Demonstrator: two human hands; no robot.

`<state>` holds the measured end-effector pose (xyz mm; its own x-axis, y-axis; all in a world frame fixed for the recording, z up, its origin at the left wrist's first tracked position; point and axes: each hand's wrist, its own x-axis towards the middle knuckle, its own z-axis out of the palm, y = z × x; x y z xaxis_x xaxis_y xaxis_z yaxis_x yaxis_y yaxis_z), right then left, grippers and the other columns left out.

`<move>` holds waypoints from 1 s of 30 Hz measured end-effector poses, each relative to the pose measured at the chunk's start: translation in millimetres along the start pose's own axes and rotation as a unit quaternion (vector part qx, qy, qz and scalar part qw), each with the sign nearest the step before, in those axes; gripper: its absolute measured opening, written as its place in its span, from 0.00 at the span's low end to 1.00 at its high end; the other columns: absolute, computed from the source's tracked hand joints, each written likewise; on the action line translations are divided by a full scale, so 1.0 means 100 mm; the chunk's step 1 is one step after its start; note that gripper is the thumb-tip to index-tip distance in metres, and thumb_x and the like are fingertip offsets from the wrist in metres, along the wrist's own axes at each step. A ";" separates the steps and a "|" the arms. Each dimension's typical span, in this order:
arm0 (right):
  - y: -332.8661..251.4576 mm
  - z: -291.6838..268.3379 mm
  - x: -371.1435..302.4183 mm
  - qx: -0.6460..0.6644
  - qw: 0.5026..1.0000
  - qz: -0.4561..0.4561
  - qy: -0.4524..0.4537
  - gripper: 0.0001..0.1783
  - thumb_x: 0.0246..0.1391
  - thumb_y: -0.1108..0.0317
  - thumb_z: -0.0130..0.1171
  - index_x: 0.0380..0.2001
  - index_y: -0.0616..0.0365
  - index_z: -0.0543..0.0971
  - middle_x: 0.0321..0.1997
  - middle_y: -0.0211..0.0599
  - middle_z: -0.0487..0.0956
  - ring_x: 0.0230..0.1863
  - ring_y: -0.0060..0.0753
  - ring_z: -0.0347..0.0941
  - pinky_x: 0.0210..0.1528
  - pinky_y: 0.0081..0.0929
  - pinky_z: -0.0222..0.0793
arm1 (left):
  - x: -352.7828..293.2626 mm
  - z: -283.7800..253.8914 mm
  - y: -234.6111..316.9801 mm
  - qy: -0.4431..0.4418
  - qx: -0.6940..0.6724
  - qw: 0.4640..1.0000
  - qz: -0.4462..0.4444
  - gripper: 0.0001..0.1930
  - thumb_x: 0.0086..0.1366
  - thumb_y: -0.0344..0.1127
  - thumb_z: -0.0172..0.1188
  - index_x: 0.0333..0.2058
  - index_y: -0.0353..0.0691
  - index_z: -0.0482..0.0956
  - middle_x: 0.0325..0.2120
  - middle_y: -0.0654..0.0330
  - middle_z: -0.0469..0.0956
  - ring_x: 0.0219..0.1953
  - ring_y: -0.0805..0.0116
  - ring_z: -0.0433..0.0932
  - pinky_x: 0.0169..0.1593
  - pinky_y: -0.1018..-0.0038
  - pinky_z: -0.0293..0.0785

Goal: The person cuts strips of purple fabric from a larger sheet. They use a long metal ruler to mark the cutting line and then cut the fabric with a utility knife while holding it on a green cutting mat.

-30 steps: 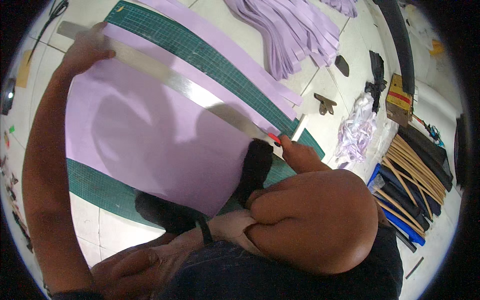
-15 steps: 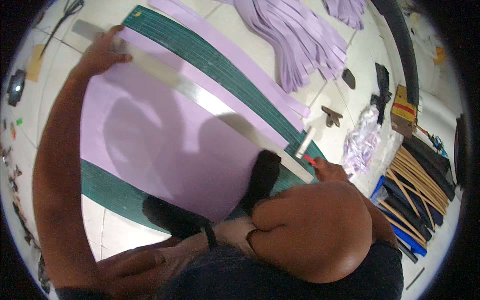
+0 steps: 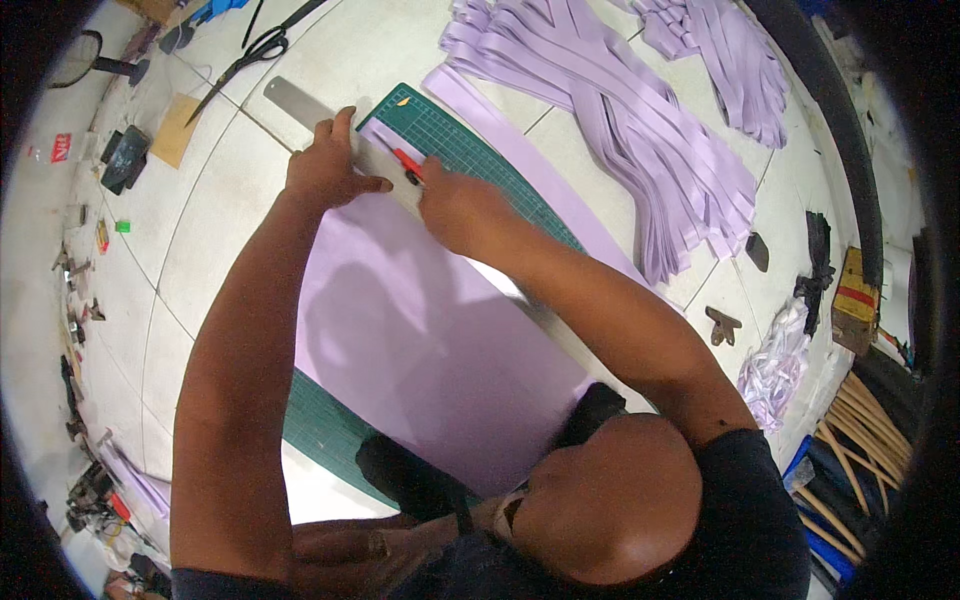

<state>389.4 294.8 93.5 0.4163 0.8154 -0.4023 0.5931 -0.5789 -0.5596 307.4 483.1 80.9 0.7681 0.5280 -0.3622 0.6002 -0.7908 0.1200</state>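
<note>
A lavender fabric-like sheet (image 3: 420, 340) lies over a green cutting mat (image 3: 440, 140), with a long metal ruler (image 3: 300, 104) laid across it. My left hand (image 3: 325, 168) presses on the ruler near its far-left end, thumb and fingers spread. Close by, my right hand (image 3: 462, 205) grips a red utility knife (image 3: 408, 162), held at the ruler's edge near the mat's far corner. Where the blade meets the sheet is too small to make out. My right forearm hides the ruler's middle. A cut lavender strip (image 3: 520, 150) lies along the mat's far side.
Bundles of lavender strips (image 3: 620, 130) lie on the tiled floor at the far right. Black scissors (image 3: 250, 60) sit at the far left, by a tan card (image 3: 178, 130). To the right are a metal clip (image 3: 722, 326), tangled scraps (image 3: 775, 370) and wooden sticks (image 3: 865, 425).
My right hand has carried the utility knife from the ruler's near-right end to its far-left end, beside my left hand. My left hand still presses the ruler. The view has shifted.
</note>
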 end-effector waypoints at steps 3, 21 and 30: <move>-0.07 0.11 0.20 0.008 0.999 -0.024 0.031 0.13 0.62 0.68 0.45 0.45 0.67 0.68 0.36 0.62 0.81 0.40 0.62 0.80 0.43 0.54 0.74 | 0.02 0.02 -0.02 0.008 -0.004 1.000 0.014 0.64 0.39 0.58 0.80 0.69 0.48 0.47 0.60 0.46 0.66 0.55 0.51 0.77 0.55 0.57 0.77; -0.14 -0.03 0.23 -0.033 0.999 -0.024 -0.016 0.15 0.61 0.69 0.47 0.48 0.65 0.70 0.39 0.59 0.81 0.42 0.60 0.80 0.45 0.52 0.74 | 0.03 -0.04 0.01 -0.026 0.085 0.995 0.036 0.52 0.44 0.62 0.76 0.67 0.65 0.60 0.58 0.42 0.67 0.54 0.49 0.78 0.61 0.50 0.68; 0.58 -0.21 -1.42 -0.071 0.980 0.113 -0.146 0.15 0.65 0.65 0.43 0.50 0.61 0.66 0.36 0.60 0.81 0.39 0.63 0.79 0.42 0.57 0.72 | 0.25 0.19 -0.12 -0.005 0.073 0.996 0.055 0.53 0.44 0.59 0.76 0.68 0.65 0.58 0.61 0.40 0.65 0.54 0.46 0.78 0.58 0.53 0.74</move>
<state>378.8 145.6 133.4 0.3457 0.6175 -0.7065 0.6070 -0.7213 -0.3335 314.9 500.1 52.3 0.8243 0.4335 -0.3640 0.4738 -0.8803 0.0245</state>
